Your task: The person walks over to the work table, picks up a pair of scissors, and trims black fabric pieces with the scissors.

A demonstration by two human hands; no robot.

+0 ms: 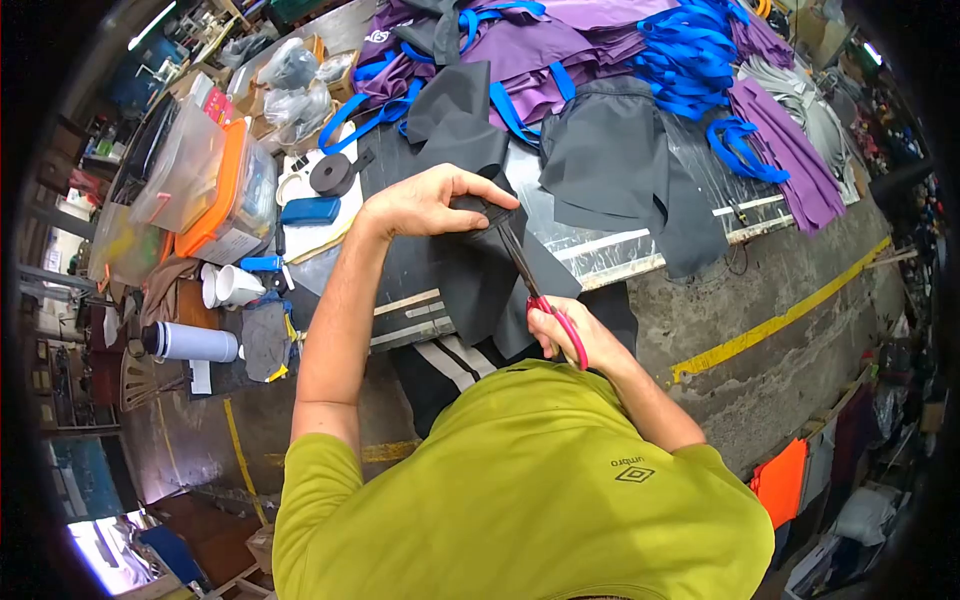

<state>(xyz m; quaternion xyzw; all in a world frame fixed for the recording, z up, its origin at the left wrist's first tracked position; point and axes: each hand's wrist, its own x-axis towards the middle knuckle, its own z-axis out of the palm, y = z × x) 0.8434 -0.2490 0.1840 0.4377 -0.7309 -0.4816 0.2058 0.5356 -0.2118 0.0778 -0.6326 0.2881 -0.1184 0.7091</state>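
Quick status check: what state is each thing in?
Limp dark grey fabric: pinched by the left hand, folded.
Red-handled metal scissors: gripped by the right hand, blades at the fabric, opening unclear.
Flat blue fabric straps: looped, heaped.
Thin purple fabric pieces: layered, rumpled.
Round dark tape roll: wound up.
Lavender cylindrical bottle: capped; upright or lying unclear.

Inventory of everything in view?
table: 1, grey, centre
scissors: 1, red handles, centre
cloth: several, dark grey, table
fabric: piles, purple, top
straps: many, blue, top
roll: 1, dark grey, left
case: 1, blue, below roll
tubs: several, clear, left
bags: several, clear, upper left
cups: 2, white, left
bottle: 1, lavender, left
stripes: several, yellow, floor
shirt: 1, lime, bottom
left hand: 1, bare, holding cloth
right hand: 1, bare, holding scissors
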